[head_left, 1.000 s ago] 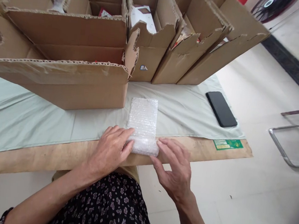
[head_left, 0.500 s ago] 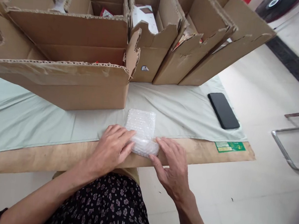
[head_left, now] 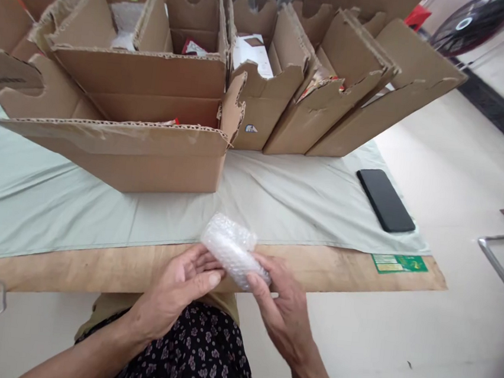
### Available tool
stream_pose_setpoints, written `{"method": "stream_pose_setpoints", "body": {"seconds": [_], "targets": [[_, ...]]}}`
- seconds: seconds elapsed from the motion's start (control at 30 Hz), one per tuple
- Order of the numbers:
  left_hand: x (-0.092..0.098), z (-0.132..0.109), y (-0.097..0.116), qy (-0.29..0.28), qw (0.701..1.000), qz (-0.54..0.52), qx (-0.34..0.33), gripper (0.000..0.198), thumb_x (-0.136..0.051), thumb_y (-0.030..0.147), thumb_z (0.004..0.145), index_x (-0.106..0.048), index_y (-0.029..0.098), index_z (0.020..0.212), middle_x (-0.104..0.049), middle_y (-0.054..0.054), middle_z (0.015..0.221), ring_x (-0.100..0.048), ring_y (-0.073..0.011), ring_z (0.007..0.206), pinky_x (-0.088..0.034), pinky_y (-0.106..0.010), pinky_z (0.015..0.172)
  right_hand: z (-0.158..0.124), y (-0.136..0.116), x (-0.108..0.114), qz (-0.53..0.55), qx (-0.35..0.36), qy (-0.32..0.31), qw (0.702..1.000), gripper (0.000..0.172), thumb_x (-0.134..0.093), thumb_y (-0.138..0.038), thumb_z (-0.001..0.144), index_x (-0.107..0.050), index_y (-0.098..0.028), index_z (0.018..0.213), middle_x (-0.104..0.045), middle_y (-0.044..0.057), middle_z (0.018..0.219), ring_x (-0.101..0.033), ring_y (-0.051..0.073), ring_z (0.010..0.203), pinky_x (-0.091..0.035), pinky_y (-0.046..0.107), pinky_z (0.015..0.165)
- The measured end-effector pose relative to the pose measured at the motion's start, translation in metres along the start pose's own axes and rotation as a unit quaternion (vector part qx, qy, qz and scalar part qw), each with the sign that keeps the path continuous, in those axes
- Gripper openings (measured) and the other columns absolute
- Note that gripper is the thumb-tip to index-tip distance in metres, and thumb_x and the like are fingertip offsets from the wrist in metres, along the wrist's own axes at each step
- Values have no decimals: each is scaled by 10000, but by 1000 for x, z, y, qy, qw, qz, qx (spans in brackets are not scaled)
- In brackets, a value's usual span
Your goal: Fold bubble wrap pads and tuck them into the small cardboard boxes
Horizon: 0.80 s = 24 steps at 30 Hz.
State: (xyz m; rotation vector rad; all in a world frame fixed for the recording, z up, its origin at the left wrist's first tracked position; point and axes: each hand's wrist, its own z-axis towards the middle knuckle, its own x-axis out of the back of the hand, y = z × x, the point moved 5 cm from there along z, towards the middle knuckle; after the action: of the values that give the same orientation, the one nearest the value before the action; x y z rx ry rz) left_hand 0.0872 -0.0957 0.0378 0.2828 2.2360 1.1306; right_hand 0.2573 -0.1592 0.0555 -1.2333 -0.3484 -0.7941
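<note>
A roll of clear bubble wrap (head_left: 237, 258) is tilted over the table's front edge, with a short loose flap at its far side. Whatever may lie inside the roll is hidden by the layers. My right hand (head_left: 283, 305) grips its near right end, thumb on top and fingers behind. On the other side, my left hand (head_left: 182, 286) is half turned up, its fingers apart and the fingertips close against the underside of the roll. I cannot tell whether they bear any of its weight.
Cut cardboard boxes (head_left: 174, 161) stand in rows along the back, some with packets inside. A black phone (head_left: 385, 200) lies on the pale green cloth (head_left: 286, 204) at the right. Beyond are a fan (head_left: 464, 25) and a metal frame (head_left: 501, 260).
The bubble wrap, flat on the table with its near end rolled, is now lifted, turned and rolled up further. My left hand has turned from palm down to partly palm up.
</note>
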Motion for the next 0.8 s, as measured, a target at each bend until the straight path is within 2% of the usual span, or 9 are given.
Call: {"method": "stream_pose_setpoints", "body": {"seconds": [0.1,0.2,0.27,0.37,0.43,0.47,0.57,0.67,0.8], "targets": [[-9,9,-5,-2,994,-106,10,497,-842,408,859,-715,192,1289,-743,-120,1272,-653,-306,1257,-473,-444,1124,-8,-14,-2,-4,15,-7,1000,144,-552,-265,1057,-672,-245,1133,-754,18,955,-674,188,858,-512,345,779],[-11,11,-11,6,986,-166,26,452,-857,416,842,-747,195,1221,-771,-107,1188,-670,-311,1221,-492,-442,1085,-11,-9,11,-46,6,62,997,177,-614,-380,1023,-679,-224,1076,-745,61,1010,-675,238,949,-509,404,853],[-11,7,-14,-2,982,-186,37,428,-859,416,839,-761,195,1192,-778,-103,1159,-669,-314,1222,-486,-440,1089,-10,2,19,-2,-41,91,995,365,-587,-499,1024,-667,-213,1235,-730,110,1186,-680,269,1086,-539,428,913],[-8,1,-17,-4,979,-200,40,425,-840,420,860,-755,197,1212,-777,-99,1162,-658,-312,1240,-466,-437,1112,-3,9,10,164,-100,20,981,539,-525,-578,1039,-580,-218,1436,-719,126,1318,-724,250,1109,-607,383,877],[-6,0,-15,11,978,-204,25,435,-819,426,882,-738,197,1243,-769,-99,1190,-645,-305,1260,-453,-432,1128,2,1,-5,219,-103,-28,970,445,-604,-517,1019,-634,-233,1361,-771,91,1213,-762,222,1017,-628,334,831],[-5,1,-13,22,978,-207,13,445,-809,432,891,-726,198,1260,-763,-98,1209,-637,-301,1271,-448,-429,1134,4,-4,-11,212,-97,-26,972,355,-656,-451,1000,-672,-235,1281,-789,70,1138,-769,209,971,-629,315,822],[-7,2,-7,37,977,-209,-30,525,-826,426,874,-671,214,1328,-736,-91,1270,-624,-284,1283,-447,-414,1133,7,-20,-20,118,-50,68,989,143,-710,-248,953,-711,-230,1095,-783,30,975,-751,175,867,-619,282,788],[-10,3,-3,35,979,-192,-59,597,-890,333,806,-634,222,1334,-722,-77,1283,-644,-244,1232,-469,-365,1095,9,-33,-26,59,-1,133,989,134,-692,-162,945,-710,-220,1064,-765,30,926,-734,167,832,-614,283,772],[-5,5,-5,85,973,-213,-38,536,-939,272,712,-678,203,1175,-751,-21,1035,-684,-153,926,-528,-261,855,12,-40,-33,83,1,116,990,155,-608,-151,997,-709,-222,1091,-769,35,929,-739,162,815,-615,273,742]]}}
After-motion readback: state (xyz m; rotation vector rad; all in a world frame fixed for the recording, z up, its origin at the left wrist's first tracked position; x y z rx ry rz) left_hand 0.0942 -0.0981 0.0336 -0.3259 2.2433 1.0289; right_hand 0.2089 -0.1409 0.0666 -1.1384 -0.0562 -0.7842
